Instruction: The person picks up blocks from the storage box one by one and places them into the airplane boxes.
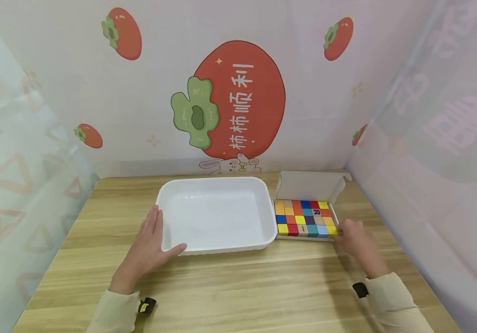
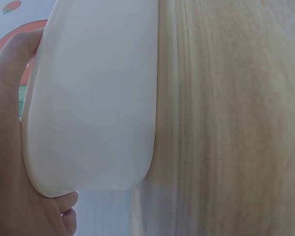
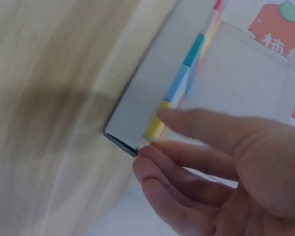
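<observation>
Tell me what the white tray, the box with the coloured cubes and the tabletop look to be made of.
White tray: likely plastic, glossy; smooth moulded rim, rounded corners, soft highlights.
Box: thin white cardboard, matte; folded lid flap with creased side tabs.
Coloured cubes: possibly painted wood, since a few faces look bare tan; not certain.
Tabletop: wood-grain surface, pale and satin; whether solid wood or laminate cannot be told.

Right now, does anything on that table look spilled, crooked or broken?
Nothing stands out. The white tray sits flat and empty, the colored blocks lie packed in neat rows in their open box, and each hand rests at an edge.
</observation>
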A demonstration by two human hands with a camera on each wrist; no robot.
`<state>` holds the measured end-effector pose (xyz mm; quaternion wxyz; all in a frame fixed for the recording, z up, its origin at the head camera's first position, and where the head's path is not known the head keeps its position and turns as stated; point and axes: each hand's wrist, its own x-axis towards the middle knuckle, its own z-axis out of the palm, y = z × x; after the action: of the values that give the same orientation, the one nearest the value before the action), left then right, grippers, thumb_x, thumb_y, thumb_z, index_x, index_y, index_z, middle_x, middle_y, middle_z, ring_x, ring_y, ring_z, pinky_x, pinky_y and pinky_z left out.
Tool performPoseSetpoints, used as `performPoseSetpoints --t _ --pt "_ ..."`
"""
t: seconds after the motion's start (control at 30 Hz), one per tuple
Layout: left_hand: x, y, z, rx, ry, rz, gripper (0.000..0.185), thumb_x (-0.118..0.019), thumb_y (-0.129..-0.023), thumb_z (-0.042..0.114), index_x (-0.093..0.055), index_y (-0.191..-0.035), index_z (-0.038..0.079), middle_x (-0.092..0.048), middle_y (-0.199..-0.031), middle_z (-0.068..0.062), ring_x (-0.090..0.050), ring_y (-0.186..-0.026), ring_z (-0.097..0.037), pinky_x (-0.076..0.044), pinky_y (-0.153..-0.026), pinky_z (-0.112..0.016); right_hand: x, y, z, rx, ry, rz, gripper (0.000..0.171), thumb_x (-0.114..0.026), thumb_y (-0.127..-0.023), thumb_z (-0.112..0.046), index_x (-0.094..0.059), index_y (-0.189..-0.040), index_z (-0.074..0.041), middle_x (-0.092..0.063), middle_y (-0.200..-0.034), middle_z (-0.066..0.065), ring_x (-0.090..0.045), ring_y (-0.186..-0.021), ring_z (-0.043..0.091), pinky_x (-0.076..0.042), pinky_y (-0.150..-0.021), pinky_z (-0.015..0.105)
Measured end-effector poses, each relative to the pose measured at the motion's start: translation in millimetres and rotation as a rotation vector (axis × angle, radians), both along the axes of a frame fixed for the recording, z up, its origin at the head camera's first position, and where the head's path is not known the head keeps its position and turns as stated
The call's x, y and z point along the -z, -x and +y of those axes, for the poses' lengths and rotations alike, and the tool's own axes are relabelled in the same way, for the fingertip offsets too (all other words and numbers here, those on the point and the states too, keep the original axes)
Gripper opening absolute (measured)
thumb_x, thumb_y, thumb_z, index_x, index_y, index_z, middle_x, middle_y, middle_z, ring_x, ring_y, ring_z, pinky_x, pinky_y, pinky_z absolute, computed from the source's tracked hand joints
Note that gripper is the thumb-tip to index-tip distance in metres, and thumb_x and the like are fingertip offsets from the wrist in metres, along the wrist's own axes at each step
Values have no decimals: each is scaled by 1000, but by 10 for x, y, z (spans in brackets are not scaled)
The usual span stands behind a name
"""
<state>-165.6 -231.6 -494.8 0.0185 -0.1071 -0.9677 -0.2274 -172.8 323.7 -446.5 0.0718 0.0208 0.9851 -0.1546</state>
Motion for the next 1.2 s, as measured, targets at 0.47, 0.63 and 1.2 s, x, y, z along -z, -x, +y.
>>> performPoseSetpoints --t 0.47,0.63,1.2 --pt "-4 -1 3 -3 -4 -5 130 -68 -89 72 0 -166 -8 8 -177 -23 -2 -165 -46 -16 -130 -68 87 6 215 -177 69 53 89 -84 -90 -33 -42 -148 20 -65 -84 19 -49 -65 19 -50 -60 38" --pt "-6 -5 4 -6 -3 -9 130 -68 -89 72 0 -166 -8 8 -177 -23 -1 -165 -46 -16 -130 -68 238 66 257 -214 174 45 106 -84 -90 -39 -26 -158 18 -50 -149 42 -63 -121 46 -54 -102 66" --pt "4 1 6 -5 -5 -9 130 -68 -89 72 0 -166 -8 8 -178 -23 0 -165 -46 -15 -131 -68 467 192 257 -131 188 67 113 -87 -86 -47 -27 -158 17 -48 -151 42 -56 -133 52 -46 -110 70"
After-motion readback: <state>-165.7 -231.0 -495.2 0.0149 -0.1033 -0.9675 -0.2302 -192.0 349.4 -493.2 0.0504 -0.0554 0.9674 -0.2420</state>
